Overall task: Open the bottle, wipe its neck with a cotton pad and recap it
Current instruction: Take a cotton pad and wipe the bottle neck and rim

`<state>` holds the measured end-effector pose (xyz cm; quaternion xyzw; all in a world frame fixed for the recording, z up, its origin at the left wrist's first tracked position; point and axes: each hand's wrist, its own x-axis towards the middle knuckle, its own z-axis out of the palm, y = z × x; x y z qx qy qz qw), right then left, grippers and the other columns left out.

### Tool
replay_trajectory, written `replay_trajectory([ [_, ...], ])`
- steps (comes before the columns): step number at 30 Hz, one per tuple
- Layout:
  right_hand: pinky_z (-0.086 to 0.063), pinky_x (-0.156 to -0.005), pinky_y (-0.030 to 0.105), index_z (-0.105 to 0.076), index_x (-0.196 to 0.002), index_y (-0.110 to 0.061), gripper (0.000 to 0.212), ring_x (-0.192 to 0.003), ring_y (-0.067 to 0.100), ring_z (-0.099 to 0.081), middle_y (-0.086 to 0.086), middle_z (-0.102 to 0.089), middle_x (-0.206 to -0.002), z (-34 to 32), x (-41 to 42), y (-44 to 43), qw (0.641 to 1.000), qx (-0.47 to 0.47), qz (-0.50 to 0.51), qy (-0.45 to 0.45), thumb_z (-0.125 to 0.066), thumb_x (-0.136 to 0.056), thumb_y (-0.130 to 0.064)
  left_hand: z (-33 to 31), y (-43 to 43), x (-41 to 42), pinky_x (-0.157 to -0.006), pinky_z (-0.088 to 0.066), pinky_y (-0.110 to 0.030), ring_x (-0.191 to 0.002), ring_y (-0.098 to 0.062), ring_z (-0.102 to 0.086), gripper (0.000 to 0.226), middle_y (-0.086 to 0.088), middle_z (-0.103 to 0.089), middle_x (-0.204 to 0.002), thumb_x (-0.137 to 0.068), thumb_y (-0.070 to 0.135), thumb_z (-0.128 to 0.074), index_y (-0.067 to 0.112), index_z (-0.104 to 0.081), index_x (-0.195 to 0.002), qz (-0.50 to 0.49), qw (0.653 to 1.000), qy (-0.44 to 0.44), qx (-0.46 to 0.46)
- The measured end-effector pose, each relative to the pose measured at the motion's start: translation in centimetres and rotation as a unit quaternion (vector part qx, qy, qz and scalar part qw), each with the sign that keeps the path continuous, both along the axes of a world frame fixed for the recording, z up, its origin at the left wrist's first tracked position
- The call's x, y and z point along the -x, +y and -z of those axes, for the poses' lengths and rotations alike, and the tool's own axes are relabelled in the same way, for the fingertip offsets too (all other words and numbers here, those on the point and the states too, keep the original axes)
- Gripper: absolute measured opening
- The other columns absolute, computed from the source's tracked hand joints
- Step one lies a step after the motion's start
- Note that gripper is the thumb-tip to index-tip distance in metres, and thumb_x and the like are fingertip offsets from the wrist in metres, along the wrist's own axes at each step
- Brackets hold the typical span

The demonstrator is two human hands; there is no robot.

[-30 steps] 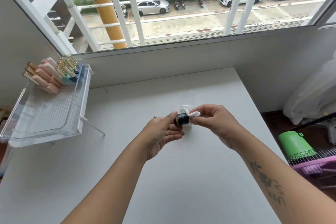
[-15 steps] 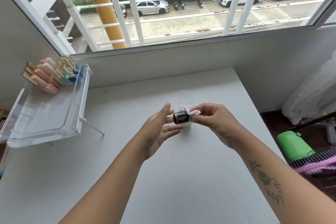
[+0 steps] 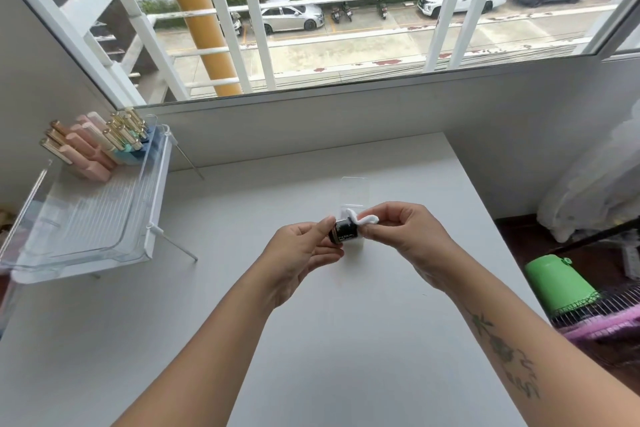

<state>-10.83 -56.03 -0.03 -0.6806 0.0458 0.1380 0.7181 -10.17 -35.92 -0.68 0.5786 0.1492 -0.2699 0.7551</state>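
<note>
Small dark bottle (image 3: 343, 231) held above the bench (image 3: 311, 357), long axis tipped sideways, neck toward the right hand (image 3: 405, 236). Left hand (image 3: 301, 250) fingers clamped on its base; right fingers pinch the cotton pad (image 3: 362, 220) against the neck.

One bottle (image 3: 343, 232), one cotton pad (image 3: 363, 219), two hands (both gripping).
</note>
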Motion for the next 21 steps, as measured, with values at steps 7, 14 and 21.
replay_trajectory([
  [7,-0.053,-0.08,0.016,-0.077,-0.086,-0.018,0.007,-0.087,0.008,-0.071,0.003,-0.079,-0.091,-0.06,-0.12,-0.25,1.0,0.027,0.003,-0.001,-0.078,-0.08,-0.017,0.07,0.45,0.31,-0.083,-0.058,-0.027,-0.094,-0.027,-0.074,0.028,-0.021,-0.071,-0.122,-0.09,0.014,-0.073,0.006,-0.068,-0.117,0.027,0.998,-0.062,0.0],
  [14,-0.051,-0.073,0.012,-0.077,-0.084,-0.017,0.005,-0.08,0.005,-0.069,-0.005,-0.077,-0.083,-0.18,-0.08,-0.13,0.999,0.037,0.0,0.01,-0.077,-0.081,-0.014,0.01,0.7,0.03,-0.071,-0.06,-0.03,-0.084,-0.032,-0.077,0.062,-0.015,-0.078,-0.097,-0.093,0.058,-0.053,0.002,-0.066,-0.114,0.082,0.995,0.022,-0.053],
  [21,-0.054,-0.087,0.02,-0.077,-0.09,-0.014,0.01,-0.093,0.013,-0.073,0.002,-0.079,-0.094,-0.14,0.0,0.24,0.999,0.032,0.013,0.007,-0.078,-0.08,-0.015,0.09,0.59,0.14,-0.07,-0.058,-0.023,-0.082,-0.024,-0.076,0.047,-0.013,-0.077,-0.085,-0.079,0.04,-0.073,0.0,-0.071,-0.103,0.051,0.998,-0.007,0.022],
])
